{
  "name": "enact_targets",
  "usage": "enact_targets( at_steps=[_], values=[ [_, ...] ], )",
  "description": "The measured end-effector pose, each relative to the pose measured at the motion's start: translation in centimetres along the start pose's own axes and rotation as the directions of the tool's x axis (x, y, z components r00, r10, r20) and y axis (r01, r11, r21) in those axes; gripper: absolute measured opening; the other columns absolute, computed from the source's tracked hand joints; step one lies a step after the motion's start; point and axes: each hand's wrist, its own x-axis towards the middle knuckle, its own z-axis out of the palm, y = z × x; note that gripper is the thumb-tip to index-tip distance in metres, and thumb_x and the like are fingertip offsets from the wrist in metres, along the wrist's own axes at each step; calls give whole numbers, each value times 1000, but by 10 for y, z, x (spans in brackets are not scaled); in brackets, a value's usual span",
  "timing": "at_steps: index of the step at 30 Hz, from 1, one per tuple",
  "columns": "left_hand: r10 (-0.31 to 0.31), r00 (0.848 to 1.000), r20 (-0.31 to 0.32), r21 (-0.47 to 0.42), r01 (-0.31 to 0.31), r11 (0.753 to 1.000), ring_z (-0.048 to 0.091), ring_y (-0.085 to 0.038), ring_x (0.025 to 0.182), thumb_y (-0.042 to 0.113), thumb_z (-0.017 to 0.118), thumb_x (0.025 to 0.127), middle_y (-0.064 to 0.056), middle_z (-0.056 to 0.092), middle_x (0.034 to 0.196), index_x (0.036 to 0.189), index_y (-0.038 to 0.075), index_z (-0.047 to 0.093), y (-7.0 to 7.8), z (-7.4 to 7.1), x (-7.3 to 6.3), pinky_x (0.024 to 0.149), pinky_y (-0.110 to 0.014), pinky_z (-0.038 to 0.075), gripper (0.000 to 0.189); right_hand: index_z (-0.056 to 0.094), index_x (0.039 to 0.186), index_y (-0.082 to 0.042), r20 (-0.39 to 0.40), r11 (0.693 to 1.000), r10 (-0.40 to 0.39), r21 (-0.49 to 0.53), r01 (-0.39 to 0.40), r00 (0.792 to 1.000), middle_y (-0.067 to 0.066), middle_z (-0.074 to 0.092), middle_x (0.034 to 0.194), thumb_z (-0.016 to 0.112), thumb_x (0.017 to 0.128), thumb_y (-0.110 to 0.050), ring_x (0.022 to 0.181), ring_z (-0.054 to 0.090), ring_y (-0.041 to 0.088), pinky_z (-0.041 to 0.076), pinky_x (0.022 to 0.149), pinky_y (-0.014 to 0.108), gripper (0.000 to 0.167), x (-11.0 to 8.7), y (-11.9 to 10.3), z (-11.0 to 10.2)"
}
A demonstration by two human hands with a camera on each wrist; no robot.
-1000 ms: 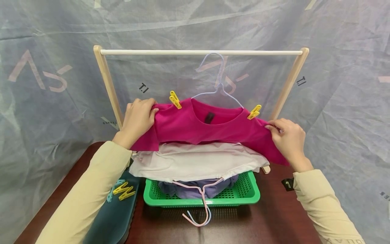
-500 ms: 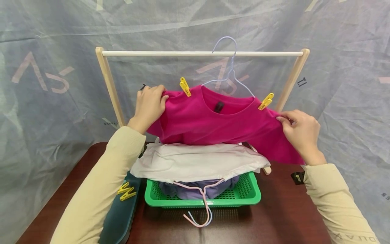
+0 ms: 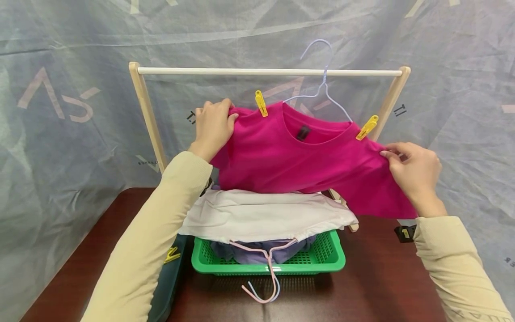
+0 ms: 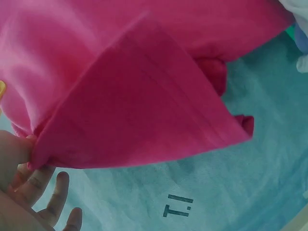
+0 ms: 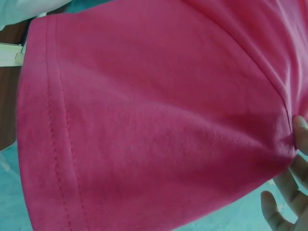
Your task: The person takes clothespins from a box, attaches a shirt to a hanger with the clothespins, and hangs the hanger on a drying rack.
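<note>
Magenta short-sleeved cloth T-shirt (image 3: 273, 161) pinched by fingers of left hand (image 3: 214, 125) and right hand (image 3: 418, 172); glossy red-brown table (image 3: 378, 277) below, wrinkled grey printed sheet (image 3: 241, 31) behind.

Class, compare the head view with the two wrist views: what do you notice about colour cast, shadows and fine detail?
Head view: the backdrop looks grey, with a soft shadow on the table below the green basket; left wrist view: the backdrop looks teal, the pink shirt darker on its sleeve; right wrist view: a similar teal cast, though the hem stitching shows.
</note>
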Motion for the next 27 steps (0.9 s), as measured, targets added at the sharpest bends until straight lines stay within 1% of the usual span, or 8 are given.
enact_targets(
  at_steps=[7,8,10,12,14,15,21,27],
  values=[
    [-38,999,16,22,38,999,51,-30,95,29,53,91,-11,65,95,106,10,52,8,8,7,84,-45,33,24,75,85,-12,9,999,25,-27,-25,1000,14,68,74,65,80,-19,54,17,-30,29,48,42,13,0,4,-1],
    [-42,999,18,29,41,999,51,-30,95,30,52,92,-11,65,93,105,10,52,9,10,7,84,-45,33,24,75,85,-12,10,999,29,-35,-29,1000,14,68,74,66,79,-20,52,23,-26,29,48,42,13,0,5,-2],
    [-47,999,23,34,46,998,51,-30,94,30,52,92,-10,64,91,104,11,52,10,12,8,84,-45,33,23,75,85,-12,20,998,42,-51,-41,999,14,68,75,66,79,-20,50,42,-11,30,48,43,14,0,6,-2],
    [-54,998,29,38,53,998,51,-29,94,31,52,92,-9,64,90,102,11,51,11,14,8,83,-44,33,22,75,86,-12,32,997,57,-63,-55,998,14,69,76,65,79,-20,54,54,12,30,49,44,14,0,7,-3],
    [-62,997,36,38,60,997,50,-29,93,31,52,92,-9,63,89,100,11,51,13,15,9,83,-44,32,21,75,86,-13,46,995,72,-74,-68,996,14,69,78,64,80,-21,63,56,35,31,50,45,15,0,7,-4],
    [-66,997,40,39,64,997,50,-29,93,30,52,92,-8,63,89,100,12,51,14,15,10,83,-44,32,21,75,87,-13,52,995,77,-74,-73,996,14,69,79,64,80,-21,65,57,37,31,50,45,15,0,7,-4],
    [-77,995,55,50,75,996,50,-29,97,30,54,91,-10,64,92,98,13,51,20,17,12,84,-44,31,19,75,87,-13,64,995,76,-72,-72,995,15,68,76,63,80,-21,65,56,38,31,50,45,15,-2,10,-6],
    [-66,993,99,68,60,996,51,-29,97,31,53,91,-8,64,95,101,13,52,24,24,8,86,-45,31,20,75,87,-12,81,991,103,-94,-95,991,15,68,75,62,81,-20,63,56,37,30,50,42,16,-8,16,-9]
  ],
)
